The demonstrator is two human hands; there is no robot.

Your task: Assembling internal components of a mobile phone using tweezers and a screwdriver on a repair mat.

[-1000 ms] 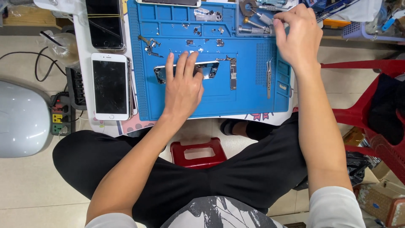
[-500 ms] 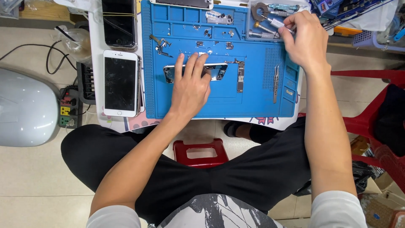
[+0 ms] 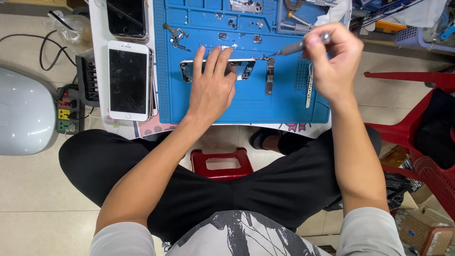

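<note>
On a blue work mat [image 3: 284, 106] lies an opened phone housing [image 3: 244, 68], its inside facing up. My left hand [image 3: 212, 87] rests flat on it, fingers spread, covering its middle. My right hand [image 3: 332, 59] hovers to the right of the housing, shut on a thin grey screwdriver [image 3: 296, 46] whose tip points left toward the housing's right end. A narrow circuit board [image 3: 269, 76] and a long metal strip [image 3: 309, 85] lie on the mat beside the housing.
A white phone [image 3: 128, 80] and a black phone [image 3: 125, 18] lie left of the mat. Small screws and parts [image 3: 175, 33] sit at the mat's top. A power strip [image 3: 65, 110] and a grey dome [image 3: 21, 111] are on the floor left; a red stool [image 3: 222, 163] and a red chair [image 3: 422, 123] stand nearby.
My right hand has come down from the tools at the mat's upper right, carrying the screwdriver toward the housing. My left hand stays pressed on the housing.
</note>
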